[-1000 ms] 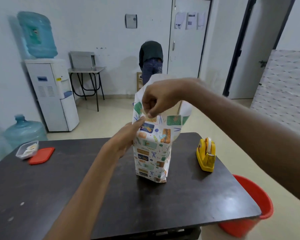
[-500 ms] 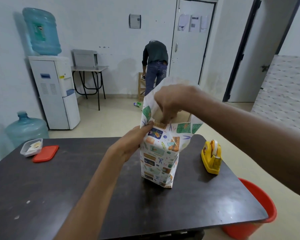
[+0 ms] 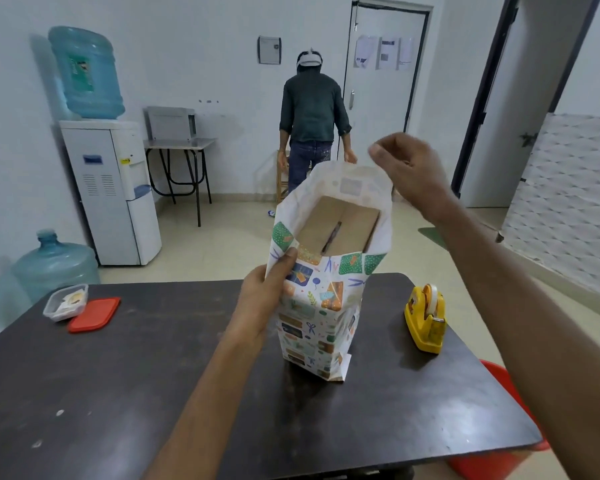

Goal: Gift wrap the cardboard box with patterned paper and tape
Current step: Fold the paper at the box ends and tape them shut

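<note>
One dark table; left hand grips patterned paper, right hand curled, empty.

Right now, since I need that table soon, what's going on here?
A person is gift wrapping. The cardboard box stands upright on the table, sleeved in patterned paper with its top end open. The left hand grips the paper's near upper corner; the right hand, fingers curled, is raised by the far flap. A tape dispenser sits nearby.
</note>
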